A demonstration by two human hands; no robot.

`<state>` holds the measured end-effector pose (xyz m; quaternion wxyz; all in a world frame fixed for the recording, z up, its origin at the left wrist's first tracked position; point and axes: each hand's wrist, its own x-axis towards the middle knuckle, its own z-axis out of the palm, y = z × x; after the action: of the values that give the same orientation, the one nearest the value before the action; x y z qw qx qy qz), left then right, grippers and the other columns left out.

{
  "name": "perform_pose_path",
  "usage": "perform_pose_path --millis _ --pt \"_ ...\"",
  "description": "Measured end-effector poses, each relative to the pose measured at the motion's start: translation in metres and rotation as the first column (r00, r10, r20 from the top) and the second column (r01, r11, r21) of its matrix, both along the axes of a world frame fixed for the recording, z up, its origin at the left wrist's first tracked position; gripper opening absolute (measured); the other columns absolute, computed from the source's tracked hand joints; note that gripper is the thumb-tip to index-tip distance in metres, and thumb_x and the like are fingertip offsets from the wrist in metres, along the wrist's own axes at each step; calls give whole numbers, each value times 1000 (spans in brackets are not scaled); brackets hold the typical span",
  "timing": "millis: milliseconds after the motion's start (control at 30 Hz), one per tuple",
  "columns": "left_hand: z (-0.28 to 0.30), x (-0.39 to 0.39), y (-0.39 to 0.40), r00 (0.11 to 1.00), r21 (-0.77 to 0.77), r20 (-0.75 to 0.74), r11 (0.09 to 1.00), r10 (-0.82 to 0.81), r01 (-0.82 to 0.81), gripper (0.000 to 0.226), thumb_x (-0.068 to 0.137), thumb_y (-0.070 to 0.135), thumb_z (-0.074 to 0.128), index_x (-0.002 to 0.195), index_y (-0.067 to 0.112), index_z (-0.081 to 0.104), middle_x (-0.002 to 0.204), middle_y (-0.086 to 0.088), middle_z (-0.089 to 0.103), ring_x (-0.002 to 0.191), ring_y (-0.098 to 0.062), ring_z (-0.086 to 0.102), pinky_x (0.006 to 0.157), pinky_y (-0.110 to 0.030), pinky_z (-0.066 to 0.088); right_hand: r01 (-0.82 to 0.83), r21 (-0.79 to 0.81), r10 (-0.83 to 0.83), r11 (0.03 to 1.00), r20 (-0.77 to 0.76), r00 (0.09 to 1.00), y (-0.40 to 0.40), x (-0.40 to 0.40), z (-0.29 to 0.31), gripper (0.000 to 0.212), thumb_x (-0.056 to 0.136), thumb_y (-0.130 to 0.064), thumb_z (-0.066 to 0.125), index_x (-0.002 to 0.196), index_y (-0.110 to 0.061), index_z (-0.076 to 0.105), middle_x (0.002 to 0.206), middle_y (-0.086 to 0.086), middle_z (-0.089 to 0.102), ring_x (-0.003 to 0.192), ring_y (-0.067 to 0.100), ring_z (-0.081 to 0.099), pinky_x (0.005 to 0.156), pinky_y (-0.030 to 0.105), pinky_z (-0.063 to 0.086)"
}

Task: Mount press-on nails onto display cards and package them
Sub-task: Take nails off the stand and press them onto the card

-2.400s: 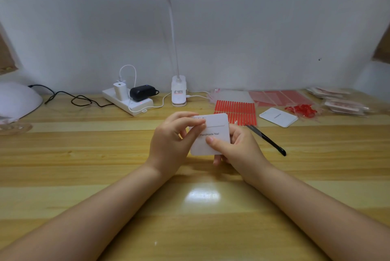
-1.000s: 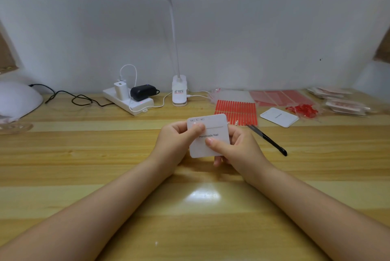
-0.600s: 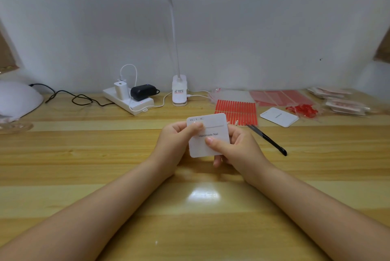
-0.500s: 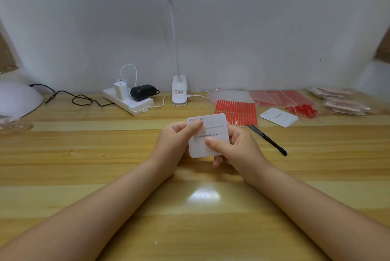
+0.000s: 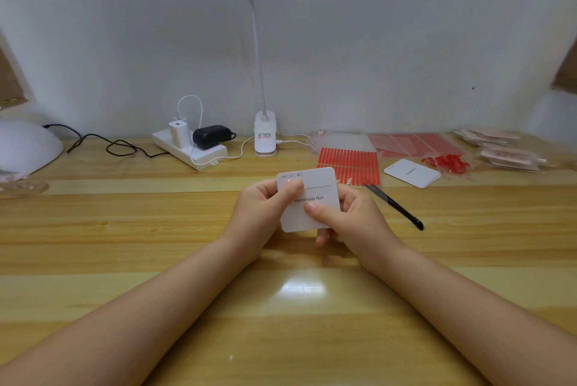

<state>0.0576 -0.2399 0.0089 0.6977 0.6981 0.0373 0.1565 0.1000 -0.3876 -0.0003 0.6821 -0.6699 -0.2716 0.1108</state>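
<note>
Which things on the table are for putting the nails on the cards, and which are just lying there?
For the job:
display card held by left hand and right hand
red adhesive strip sheet
black tweezers
spare card
red nails in a bag

Just lying about:
power strip
desk lamp
white dome device

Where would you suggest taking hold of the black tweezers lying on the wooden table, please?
Probably at the middle of the slim black tweezers, coming from above with the right hand, which is nearest but now holds the white square card. They lie flat and slanted on the wooden table, rounded end toward the person, so pinch across the narrow width.
</note>
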Motion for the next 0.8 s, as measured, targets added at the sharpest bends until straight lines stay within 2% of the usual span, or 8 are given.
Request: perform_pose_path --millis 100,333,433,633,733,800 --pt "3 -1 0 1000 -52 2 998 -18 18 21 93 19 54 86 8 70 68 1 72 56 -6 66 45 -13 46 2 -7 -1 1000 3 1000 1 -1 1 19 89 -7 64 102 -21 66 83 -3 72 47 11 59 44 17 45" --pt "1 0 0 999 -27 -9 999 -32 32 19 95 13 52 92 2 67 80 -5 73 71 -16 69 62 -25 57 5 10 -5 1000 -15 1000 1 0 1 18 88 -5 64 99 -19 66 82 0 71 45 11 58 42 16 43" --pt "2 -1 0 998 -41 -5 997 -70 70 22 97 12 48 90 5 68 78 -5 73 69 -15 69 59 -23 56 1 -1 -1 1000 -13 1000 1 1 0 19 88 -6 65 101 -20 66 86 2 71 46 13 58 45 19 47" --pt "3 -3 -1 999 -30 22 999 -39 39 27 97 21 47 83 10 68 70 3 72 62 -7 67 50 -15 49 2 1 -2 1000 12 1000 1 1 1 19 89 -5 64 103 -19 65 90 4 70 47 10 60 42 14 41" --pt "1 -1 -1 1000 0 22 1000 -19 19 14 91 20 59 86 17 71 82 -3 74 74 -15 70 62 -25 57 -4 8 4 1000 19 1000 1 0 1 19 89 -4 63 100 -19 65 86 3 70 47 10 60 41 15 41" --pt "-1 -1 0 1000 26 23 1000 11 -12 10 89 18 62 88 17 72 86 -3 75 77 -16 70 68 -27 58 -6 5 6 1000 15 1000 2 0 0 18 89 -4 64 99 -20 66 84 2 71 46 11 59 42 16 42"
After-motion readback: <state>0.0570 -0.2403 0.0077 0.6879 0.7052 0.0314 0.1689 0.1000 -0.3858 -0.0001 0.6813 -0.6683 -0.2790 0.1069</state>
